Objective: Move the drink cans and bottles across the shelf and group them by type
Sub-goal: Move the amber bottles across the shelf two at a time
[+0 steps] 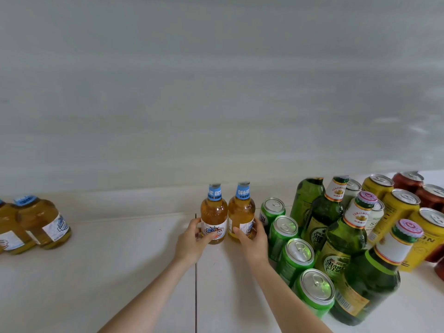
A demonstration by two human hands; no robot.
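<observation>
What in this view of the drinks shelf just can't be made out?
Head view:
leftmost amber bottle: cut off by the left edge.
red cans: cut off by the right edge.
white cans: mostly hidden behind green bottles.
held amber bottles: labels partly covered by the left hand and right hand.

- The light is bright, soft and even. You cannot tell where it comes from.
- The wall (216, 80) looks smeared, with long gray streaks running sideways.
- Shadows are weak. Only faint, soft ones lie on the white shelf (120, 272).
- The shiny tops of the green cans (299, 253) have small white spots of glare.
- The wide lens bends things at the sides. The amber bottles (44, 224) at the left edge look squashed and tilted. The green bottles (341, 239) on the right lean outward.
- The two middle bottles (213, 212) are the sharpest, and the big letters on them can be read. Things near the edges are softer and a bit blurry.
</observation>
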